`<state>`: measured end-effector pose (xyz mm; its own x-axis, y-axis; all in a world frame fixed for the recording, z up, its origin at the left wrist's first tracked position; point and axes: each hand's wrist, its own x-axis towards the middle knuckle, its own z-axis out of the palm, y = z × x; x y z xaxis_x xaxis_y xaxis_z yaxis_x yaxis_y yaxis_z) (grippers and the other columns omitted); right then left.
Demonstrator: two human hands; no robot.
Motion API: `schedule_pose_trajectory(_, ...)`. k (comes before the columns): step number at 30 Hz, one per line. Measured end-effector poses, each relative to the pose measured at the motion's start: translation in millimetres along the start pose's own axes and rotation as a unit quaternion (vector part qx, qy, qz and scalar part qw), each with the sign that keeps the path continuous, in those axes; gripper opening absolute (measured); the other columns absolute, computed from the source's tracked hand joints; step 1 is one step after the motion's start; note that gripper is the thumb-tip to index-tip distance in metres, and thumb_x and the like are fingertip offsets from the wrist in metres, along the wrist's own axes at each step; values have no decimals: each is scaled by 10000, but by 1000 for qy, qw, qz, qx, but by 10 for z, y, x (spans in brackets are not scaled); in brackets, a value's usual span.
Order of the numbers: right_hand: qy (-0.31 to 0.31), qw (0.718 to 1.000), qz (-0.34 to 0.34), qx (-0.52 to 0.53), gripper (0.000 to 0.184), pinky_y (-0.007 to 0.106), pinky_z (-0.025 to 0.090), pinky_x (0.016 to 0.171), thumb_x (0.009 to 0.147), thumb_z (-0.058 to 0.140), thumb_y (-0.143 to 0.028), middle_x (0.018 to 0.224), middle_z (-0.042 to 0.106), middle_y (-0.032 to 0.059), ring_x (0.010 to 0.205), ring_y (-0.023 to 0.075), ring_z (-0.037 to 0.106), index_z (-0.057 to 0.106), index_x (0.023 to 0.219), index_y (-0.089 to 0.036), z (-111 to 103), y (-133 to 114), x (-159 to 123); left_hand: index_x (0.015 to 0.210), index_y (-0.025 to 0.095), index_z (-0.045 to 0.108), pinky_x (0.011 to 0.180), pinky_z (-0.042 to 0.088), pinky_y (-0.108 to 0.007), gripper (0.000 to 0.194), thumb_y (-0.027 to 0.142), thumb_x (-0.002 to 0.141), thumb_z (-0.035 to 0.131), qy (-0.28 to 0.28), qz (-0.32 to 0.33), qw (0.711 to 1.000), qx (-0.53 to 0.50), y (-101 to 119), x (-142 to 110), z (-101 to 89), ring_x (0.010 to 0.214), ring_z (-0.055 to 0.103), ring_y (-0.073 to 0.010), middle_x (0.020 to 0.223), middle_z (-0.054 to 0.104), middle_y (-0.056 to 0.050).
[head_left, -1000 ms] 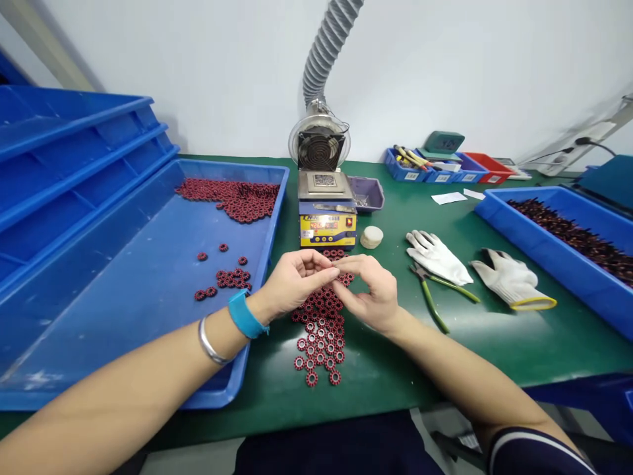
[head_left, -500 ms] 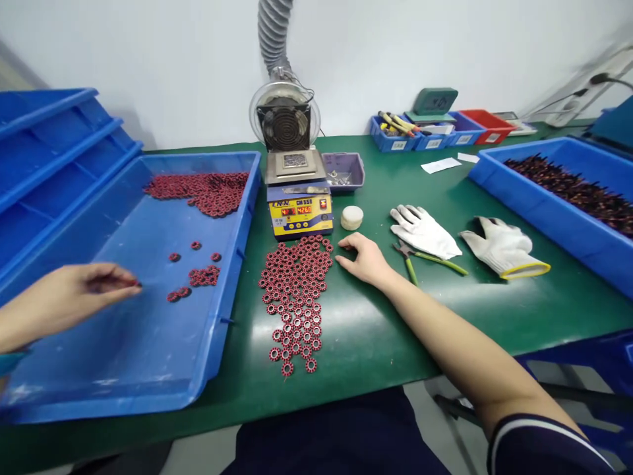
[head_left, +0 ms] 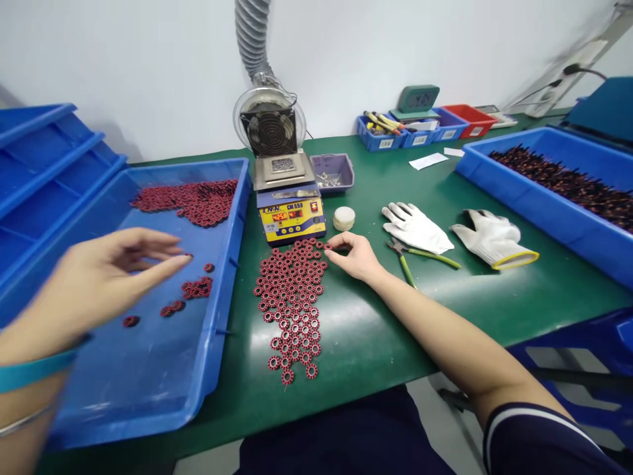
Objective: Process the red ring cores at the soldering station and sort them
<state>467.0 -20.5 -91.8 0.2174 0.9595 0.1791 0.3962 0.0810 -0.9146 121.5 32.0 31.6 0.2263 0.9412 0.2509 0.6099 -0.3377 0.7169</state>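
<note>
My left hand (head_left: 119,274), blurred by motion, hovers over the large blue tray (head_left: 202,369), its thumb and fingers apart with nothing visibly held. One small red ring-shaped coil (head_left: 131,321) lies in the tray below it, and another shows at the thumb tip. My right hand (head_left: 353,256) rests on the green table at the upper right edge of a flat spread of such coils (head_left: 291,284). Its thumb and index finger close around one coil (head_left: 327,247) at that edge.
A yellow-fronted solder pot (head_left: 291,218) with a fan stands behind the spread. Beside it are a purple tray (head_left: 346,161) and a round pale tin (head_left: 343,218). Green-handled cutters (head_left: 406,260) and white gloves (head_left: 415,227) lie to the right, before another blue tray (head_left: 534,188).
My left hand has let go of a coil, now lying in the tray, and moved right and up. My right hand has moved left to the coil at the spread's edge. The view has shifted slightly.
</note>
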Motion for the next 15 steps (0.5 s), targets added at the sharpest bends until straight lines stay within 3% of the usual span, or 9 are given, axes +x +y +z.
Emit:
schedule_pose_trajectory(3, -42, 979, 68, 187, 294, 314, 553, 750, 597, 796, -334, 849, 724, 77, 751, 151, 674, 632, 742, -138, -13, -153, -70, 868, 177, 689, 567, 563, -248, 385, 469, 636, 785, -151, 43, 985, -76, 530, -89, 626, 612, 663, -149, 751, 736, -31)
schedule_pose_trajectory(6, -91, 955, 96, 264, 340, 257, 550, 673, 549, 840, -331, 749, 708, 28, 647, 104, 651, 618, 724, -142, -50, -379, -109, 918, 152, 644, 562, 541, -261, 356, 421, 706, 740, -228, 53, 964, -123, 680, -159, 1034, 605, 622, -139, 776, 696, -56)
schedule_pose_trajectory(8, -129, 951, 89, 267, 325, 220, 531, 621, 553, 846, -301, 673, 674, -8, 585, 76, 617, 617, 722, -146, -57, -542, -121, 903, 150, 610, 556, 518, -251, 348, 419, 719, 732, -238, 32, 957, -161, 643, -185, 1139, 602, 591, -126, 754, 659, -39)
schedule_pose_trajectory(11, -194, 949, 52, 245, 288, 198, 499, 551, 602, 832, -271, 635, 646, -24, 542, 68, 586, 631, 772, -153, 6, -735, -156, 769, 160, 546, 488, 428, -215, 368, 439, 674, 767, -235, 4, 955, -183, 531, -202, 1134, 535, 495, -92, 647, 565, 15)
schedule_pose_trajectory(15, -195, 957, -26, 212, 227, 199, 489, 530, 680, 783, -238, 657, 649, -10, 566, 82, 579, 657, 852, -161, 173, -807, -253, 604, 183, 420, 447, 290, -202, 411, 454, 734, 701, -270, 33, 944, -190, 440, -210, 1078, 484, 339, -68, 521, 394, 66)
